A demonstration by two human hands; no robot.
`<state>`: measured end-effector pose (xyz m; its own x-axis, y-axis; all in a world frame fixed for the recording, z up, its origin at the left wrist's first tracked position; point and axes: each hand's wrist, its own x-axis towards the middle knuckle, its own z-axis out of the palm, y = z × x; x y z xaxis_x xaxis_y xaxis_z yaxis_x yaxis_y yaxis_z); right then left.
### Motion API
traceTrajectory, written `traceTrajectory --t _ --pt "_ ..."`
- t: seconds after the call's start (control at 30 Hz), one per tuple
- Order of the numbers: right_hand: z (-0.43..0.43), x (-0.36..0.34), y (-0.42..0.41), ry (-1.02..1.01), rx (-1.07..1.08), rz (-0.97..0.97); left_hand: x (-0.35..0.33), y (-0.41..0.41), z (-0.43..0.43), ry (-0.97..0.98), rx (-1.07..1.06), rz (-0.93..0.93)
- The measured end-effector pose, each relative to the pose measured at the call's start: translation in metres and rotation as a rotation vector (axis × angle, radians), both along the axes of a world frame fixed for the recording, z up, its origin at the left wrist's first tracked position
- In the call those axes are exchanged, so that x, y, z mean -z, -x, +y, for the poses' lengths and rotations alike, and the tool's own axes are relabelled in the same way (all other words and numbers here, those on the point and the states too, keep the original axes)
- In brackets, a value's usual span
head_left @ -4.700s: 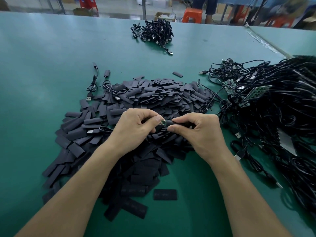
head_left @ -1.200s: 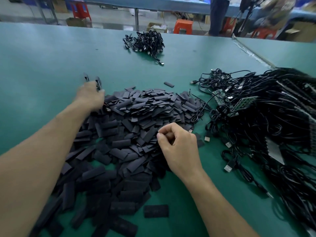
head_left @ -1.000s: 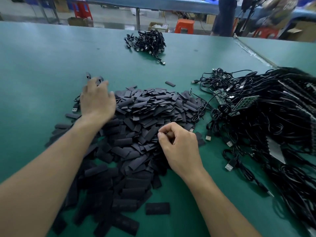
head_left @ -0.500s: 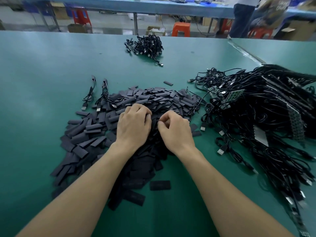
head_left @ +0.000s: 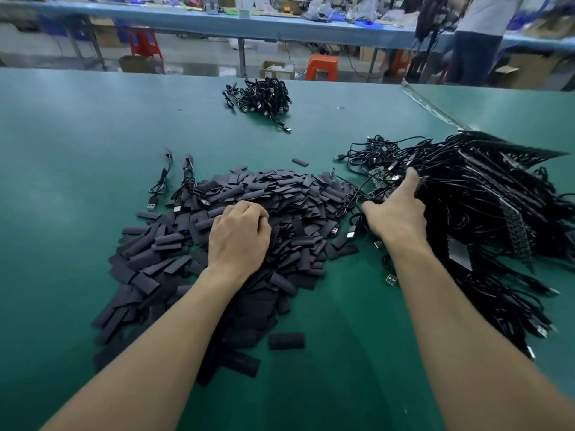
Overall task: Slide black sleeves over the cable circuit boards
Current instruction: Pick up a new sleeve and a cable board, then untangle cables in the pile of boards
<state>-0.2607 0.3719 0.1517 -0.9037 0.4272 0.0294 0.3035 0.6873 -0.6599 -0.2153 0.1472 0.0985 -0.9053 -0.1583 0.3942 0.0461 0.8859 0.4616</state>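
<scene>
Rightward off the pile, the right hand (head_left: 395, 214) has reached the tangled heap of thin black USB cables (head_left: 485, 197). Its thumb and forefinger are spread wide beside the small green circuit boards (head_left: 377, 181). The left hand (head_left: 239, 241) rests on the mound of flat black tube sleeves (head_left: 289, 191), fingers curled under; whether they pinch one cannot be told.
</scene>
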Motion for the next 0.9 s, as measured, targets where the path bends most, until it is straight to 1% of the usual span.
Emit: traceTrajectory --t 0.17,0.33,0.43,0.6,0.7,0.83,0.9 --pt "-0.001 0.001 0.008 -0.147 -0.018 -0.006 -0.001 0.000 0.000 -0.008 -0.008 -0.006" --pt "-0.012 0.012 0.002 -0.201 -0.041 0.093 -0.001 0.002 -0.001 -0.002 -0.014 -0.008" --pt "-0.013 0.005 -0.001 -0.158 -0.042 0.221 -0.001 0.002 -0.001 0.000 -0.015 -0.009" --pt "-0.013 -0.018 0.004 -0.022 -0.084 0.447 -0.001 0.004 -0.001 0.000 -0.017 -0.017" --pt "-0.014 -0.024 0.004 0.005 -0.124 0.496 -0.001 0.005 -0.001 0.001 -0.007 -0.013" --pt "-0.036 -0.020 -0.014 -0.037 -0.298 0.542 0.000 0.006 0.000 0.000 -0.024 -0.017" --pt "-0.046 -0.015 -0.025 -0.021 -0.368 0.567 0.000 0.007 0.001 -0.009 -0.041 -0.021"
